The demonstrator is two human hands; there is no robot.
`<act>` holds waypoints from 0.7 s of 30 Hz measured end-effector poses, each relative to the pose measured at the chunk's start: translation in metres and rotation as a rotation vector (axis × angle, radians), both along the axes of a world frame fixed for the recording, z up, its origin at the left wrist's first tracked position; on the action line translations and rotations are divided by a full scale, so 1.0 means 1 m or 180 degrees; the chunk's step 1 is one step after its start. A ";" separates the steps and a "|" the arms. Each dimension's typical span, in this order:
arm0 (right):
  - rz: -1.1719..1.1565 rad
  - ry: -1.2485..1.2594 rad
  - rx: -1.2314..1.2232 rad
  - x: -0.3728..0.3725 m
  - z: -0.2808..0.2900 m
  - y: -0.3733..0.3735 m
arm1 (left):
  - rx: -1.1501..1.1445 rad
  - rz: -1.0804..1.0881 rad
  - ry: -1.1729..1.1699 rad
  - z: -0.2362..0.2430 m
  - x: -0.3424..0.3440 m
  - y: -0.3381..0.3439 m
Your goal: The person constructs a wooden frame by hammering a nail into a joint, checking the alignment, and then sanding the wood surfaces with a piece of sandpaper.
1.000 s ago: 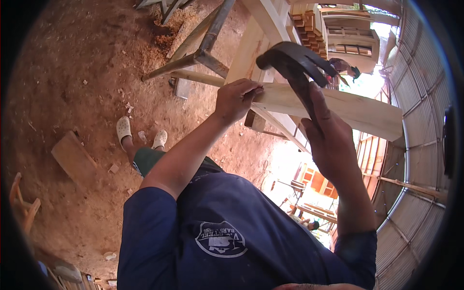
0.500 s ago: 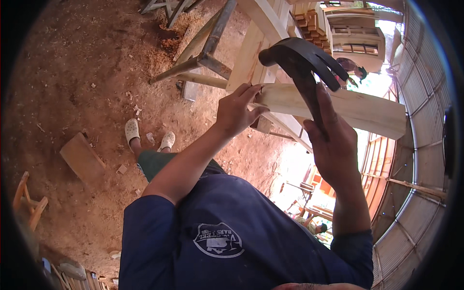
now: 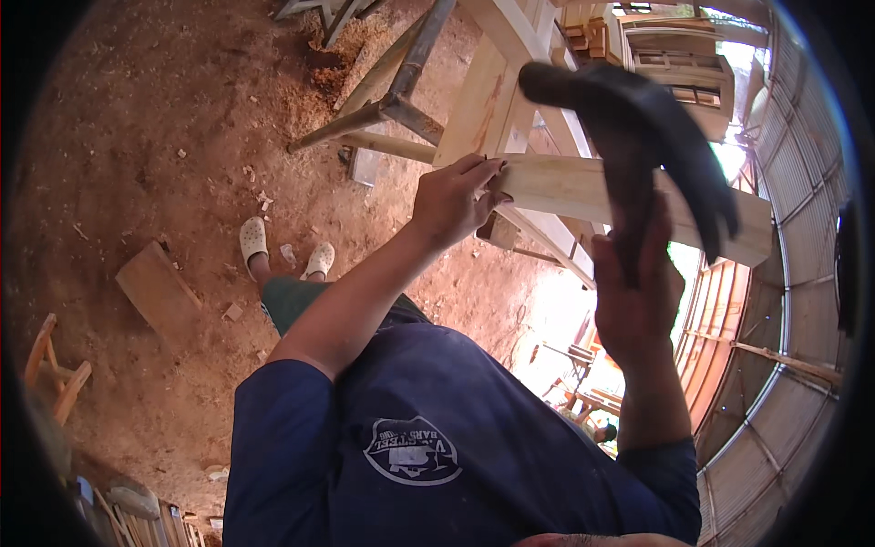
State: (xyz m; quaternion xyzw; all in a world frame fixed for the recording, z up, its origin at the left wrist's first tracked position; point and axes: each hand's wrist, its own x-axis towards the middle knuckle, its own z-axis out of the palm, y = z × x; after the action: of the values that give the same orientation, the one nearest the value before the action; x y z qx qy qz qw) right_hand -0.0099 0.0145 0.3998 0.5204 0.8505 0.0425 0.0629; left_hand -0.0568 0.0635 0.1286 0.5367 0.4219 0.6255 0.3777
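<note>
My right hand [image 3: 643, 292] is closed round the handle of a black claw hammer [image 3: 629, 123], which is raised and slightly blurred. Its head hangs over a pale wooden board [image 3: 565, 182] and hides part of it. My left hand [image 3: 456, 201] grips the board's left end, with the thumb on the near side and the fingers on the far side. The board reaches out to the right beyond the hammer. Whether a nail sits between my left fingertips cannot be made out.
Long pale planks [image 3: 483, 100] lie just beyond the board, beside a dark-legged wooden trestle [image 3: 401, 100]. A loose brown wooden panel [image 3: 157, 287] lies on the dirt floor [image 3: 137, 137] at left, among scattered shavings. A corrugated metal wall [image 3: 811, 155] curves along the right.
The hammer has swung to the right and up closer to the camera, its head turned. My right hand moved with it. My left hand still grips the board's end.
</note>
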 end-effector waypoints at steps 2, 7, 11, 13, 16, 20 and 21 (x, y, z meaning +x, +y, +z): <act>-0.0549 -0.0354 -0.0518 0.005 -0.005 0.000 | 0.0024 -0.0034 -0.0014 0.001 0.003 -0.001; -0.0790 -0.0480 -0.0443 0.003 -0.005 0.002 | 0.0036 -0.0205 -0.0068 0.001 0.004 -0.002; -0.0147 0.0448 0.0419 -0.011 -0.001 -0.006 | -0.0005 -0.0164 -0.0019 -0.003 0.000 0.000; -0.0492 0.0237 0.0078 -0.002 -0.013 -0.005 | -0.0379 -0.0091 -0.0143 -0.001 0.003 -0.001; -0.1205 -0.0166 -0.0856 0.022 -0.027 0.007 | -0.1071 -0.0095 0.0069 0.001 0.004 0.000; -0.0609 -0.0049 0.0151 -0.011 -0.001 0.003 | -0.1229 -0.0254 0.0039 -0.019 0.003 0.001; -0.0700 0.0660 0.0270 -0.012 0.003 0.000 | -0.1319 -0.0329 0.0093 -0.018 -0.002 0.003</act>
State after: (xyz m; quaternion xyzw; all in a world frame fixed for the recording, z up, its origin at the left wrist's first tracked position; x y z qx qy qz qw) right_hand -0.0224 0.0140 0.4028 0.6143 0.7877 0.0173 -0.0431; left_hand -0.0585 0.0663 0.1104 0.4775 0.5188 0.4974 0.5054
